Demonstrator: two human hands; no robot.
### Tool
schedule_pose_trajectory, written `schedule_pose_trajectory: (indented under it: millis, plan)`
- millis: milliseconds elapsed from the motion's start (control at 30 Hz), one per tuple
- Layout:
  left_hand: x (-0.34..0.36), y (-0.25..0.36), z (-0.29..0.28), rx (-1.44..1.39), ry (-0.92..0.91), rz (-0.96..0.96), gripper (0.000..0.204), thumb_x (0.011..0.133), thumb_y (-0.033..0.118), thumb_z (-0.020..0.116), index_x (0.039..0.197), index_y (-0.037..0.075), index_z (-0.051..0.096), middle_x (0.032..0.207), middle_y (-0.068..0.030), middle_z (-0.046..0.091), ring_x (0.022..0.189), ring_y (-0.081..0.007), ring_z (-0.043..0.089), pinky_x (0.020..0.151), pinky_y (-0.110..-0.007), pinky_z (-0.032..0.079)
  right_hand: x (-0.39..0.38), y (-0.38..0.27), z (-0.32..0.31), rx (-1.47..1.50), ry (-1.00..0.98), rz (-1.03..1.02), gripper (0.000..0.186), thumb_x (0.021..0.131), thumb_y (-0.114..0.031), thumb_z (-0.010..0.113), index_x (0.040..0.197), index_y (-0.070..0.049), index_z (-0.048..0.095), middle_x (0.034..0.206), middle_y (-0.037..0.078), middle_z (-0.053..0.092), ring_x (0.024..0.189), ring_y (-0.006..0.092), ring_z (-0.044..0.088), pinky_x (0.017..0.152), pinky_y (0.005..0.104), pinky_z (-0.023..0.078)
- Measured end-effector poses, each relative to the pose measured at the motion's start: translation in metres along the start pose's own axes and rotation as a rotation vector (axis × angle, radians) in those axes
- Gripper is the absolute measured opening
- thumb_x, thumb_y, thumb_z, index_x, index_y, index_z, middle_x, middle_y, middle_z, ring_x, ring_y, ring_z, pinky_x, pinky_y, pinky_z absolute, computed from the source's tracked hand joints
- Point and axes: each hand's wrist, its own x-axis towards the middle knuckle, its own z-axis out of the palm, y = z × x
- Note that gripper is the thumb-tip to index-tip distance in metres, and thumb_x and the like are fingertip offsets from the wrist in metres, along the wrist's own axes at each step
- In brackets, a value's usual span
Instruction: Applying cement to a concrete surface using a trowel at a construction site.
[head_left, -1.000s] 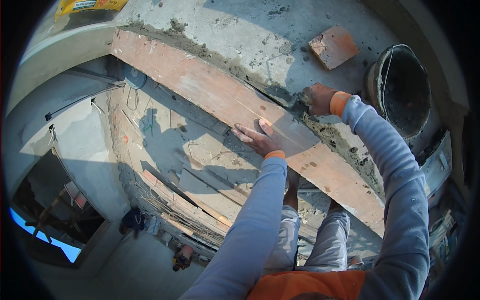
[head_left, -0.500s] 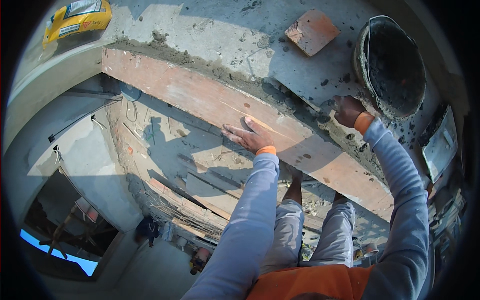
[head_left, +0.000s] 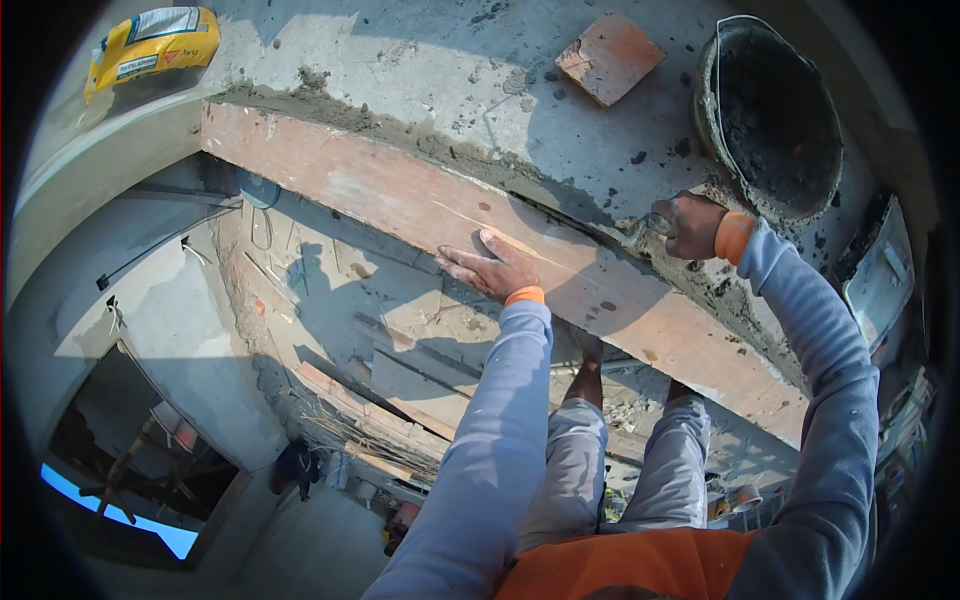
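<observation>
1 long wooden board, left hand flat on it, fingers spread wide. Right hand closed around 1 trowel at the mortar line; 1 bucket, 1 brick piece, 1 yellow sack.

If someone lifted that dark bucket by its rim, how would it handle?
The bucket probably feels heavy for its size, since grey mortar coats its inside. Its caked rim looks gritty rather than slippery. It sits broad on the concrete ledge, so a push seems unlikely to tip it.

Yellow sack lying at the far left of the concrete slab. Reddish brick piece flat on that slab, well apart from the sack. Far below, debris and planks heaped near a bright blue opening.
</observation>
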Motion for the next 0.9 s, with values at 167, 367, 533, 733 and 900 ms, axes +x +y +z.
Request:
schedule_pose_trajectory:
  millis: [167, 367, 533, 733, 900]
  plan:
    - [-0.001, 0.003, -0.004, -0.022, 0.001, 0.023, 0.082, 0.098, 0.052, 0.037, 0.148, -0.008, 0.012, 0.152, -0.0320, 0.013, 0.144, -0.0412, 0.012, 0.117, -0.045, 0.018, 0.026, 0.021, 0.004, -0.025, 0.131, 0.028, 0.057, 0.070, -0.013, 0.064, 0.124, 0.001, 0.055, 0.089, 0.025, 0.066, 0.083, 0.0397, 0.065, 0.077, 0.0434, 0.052]
    - [-0.006, 0.006, 0.005, -0.046, -0.013, 0.014, 0.082, 0.097, 0.050, 0.041, 0.148, -0.008, 0.012, 0.152, -0.0317, 0.012, 0.143, -0.0416, 0.014, 0.116, -0.046, 0.018, 0.089, -0.006, -0.002, -0.218, 0.046, 0.044, 0.042, 0.070, -0.009, 0.062, 0.110, 0.002, 0.062, 0.095, 0.025, 0.067, 0.087, 0.0401, 0.065, 0.080, 0.0449, 0.052]
    - [0.001, 0.000, 0.001, -0.050, 0.009, 0.035, 0.082, 0.097, 0.049, 0.042, 0.149, -0.007, 0.012, 0.153, -0.0313, 0.011, 0.143, -0.0418, 0.015, 0.116, -0.046, 0.018, 0.081, -0.018, -0.004, -0.187, -0.066, 0.037, 0.044, 0.069, -0.007, 0.062, 0.112, 0.004, 0.061, 0.092, 0.025, 0.066, 0.085, 0.0397, 0.065, 0.080, 0.0444, 0.052]
    - [0.002, -0.003, 0.000, -0.004, 0.000, 0.033, 0.081, 0.098, 0.050, 0.039, 0.148, -0.009, 0.013, 0.152, -0.0324, 0.012, 0.144, -0.0411, 0.013, 0.117, -0.045, 0.018, 0.011, -0.006, -0.006, 0.050, -0.041, 0.003, 0.054, 0.068, -0.010, 0.063, 0.119, 0.005, 0.057, 0.088, 0.025, 0.066, 0.082, 0.0386, 0.064, 0.078, 0.0441, 0.051]
    - [-0.004, 0.004, 0.002, -0.064, -0.021, 0.029, 0.083, 0.098, 0.052, 0.037, 0.148, -0.008, 0.011, 0.153, -0.0317, 0.010, 0.145, -0.0406, 0.010, 0.118, -0.045, 0.015, -0.011, 0.042, 0.013, -0.009, 0.112, 0.151, 0.053, 0.069, -0.013, 0.061, 0.119, 0.003, 0.057, 0.085, 0.026, 0.065, 0.080, 0.0406, 0.064, 0.076, 0.0444, 0.052]
